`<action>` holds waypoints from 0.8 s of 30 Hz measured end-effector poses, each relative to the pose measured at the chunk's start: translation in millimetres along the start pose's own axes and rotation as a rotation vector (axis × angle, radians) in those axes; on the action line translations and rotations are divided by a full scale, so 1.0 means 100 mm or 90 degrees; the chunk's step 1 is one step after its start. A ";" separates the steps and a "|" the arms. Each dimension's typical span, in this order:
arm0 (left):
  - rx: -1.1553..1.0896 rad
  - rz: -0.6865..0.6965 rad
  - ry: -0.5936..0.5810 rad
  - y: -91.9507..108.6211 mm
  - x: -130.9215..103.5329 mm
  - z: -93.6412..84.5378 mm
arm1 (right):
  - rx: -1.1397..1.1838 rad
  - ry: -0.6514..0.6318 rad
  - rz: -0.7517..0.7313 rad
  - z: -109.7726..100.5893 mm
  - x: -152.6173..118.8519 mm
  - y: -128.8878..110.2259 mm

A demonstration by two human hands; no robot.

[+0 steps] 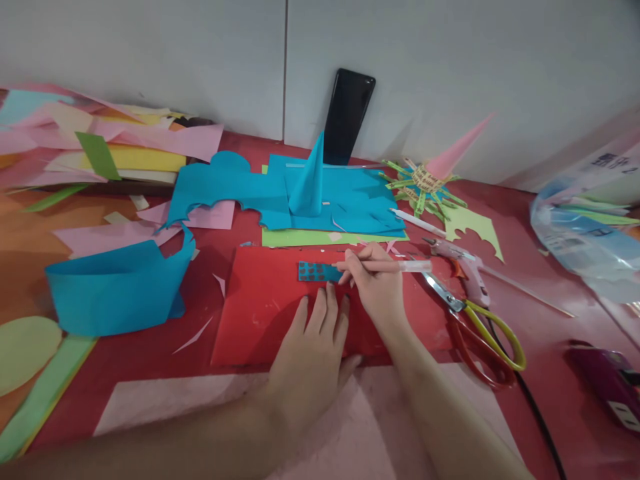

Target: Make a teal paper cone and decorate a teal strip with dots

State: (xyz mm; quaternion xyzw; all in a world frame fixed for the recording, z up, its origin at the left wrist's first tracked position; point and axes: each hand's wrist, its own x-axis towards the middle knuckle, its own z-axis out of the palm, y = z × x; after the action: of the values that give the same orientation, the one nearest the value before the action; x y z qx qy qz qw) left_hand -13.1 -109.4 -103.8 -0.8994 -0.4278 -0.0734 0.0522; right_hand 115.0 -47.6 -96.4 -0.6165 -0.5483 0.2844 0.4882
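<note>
A small blue paper strip [311, 272] with rows of dark drawn marks lies on the red sheet [260, 320]. My right hand [376, 287] grips a slim pen [383, 266] with a pinkish barrel, its tip at the right part of the strip. Just below the strip, my left hand [315, 340] rests flat with fingers spread, fingertips close to the strip's lower edge. My right fingers partly hide the strip's right end.
Behind stand a blue paper cone [309, 180] and a leaning phone [347, 117]. Scissors [453, 300], a glue gun [463, 260] and a pink cone piece [450, 157] lie right. A curled blue paper band [115, 287] and paper scraps [150, 140] are left.
</note>
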 end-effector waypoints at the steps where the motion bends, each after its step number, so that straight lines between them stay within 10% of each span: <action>1: -0.001 0.001 0.001 0.00 0.00 0.00 | -0.004 0.001 -0.003 0.00 0.00 0.00; 24: 0.001 0.001 0.009 0.01 0.00 0.00 | 0.021 -0.029 0.013 0.00 0.00 0.01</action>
State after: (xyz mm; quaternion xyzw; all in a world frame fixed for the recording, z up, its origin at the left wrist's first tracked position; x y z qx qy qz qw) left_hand -12.3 -110.1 -103.4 -0.8992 -0.4267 -0.0794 0.0558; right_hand 115.4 -47.7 -97.2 -0.6071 -0.5486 0.3124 0.4826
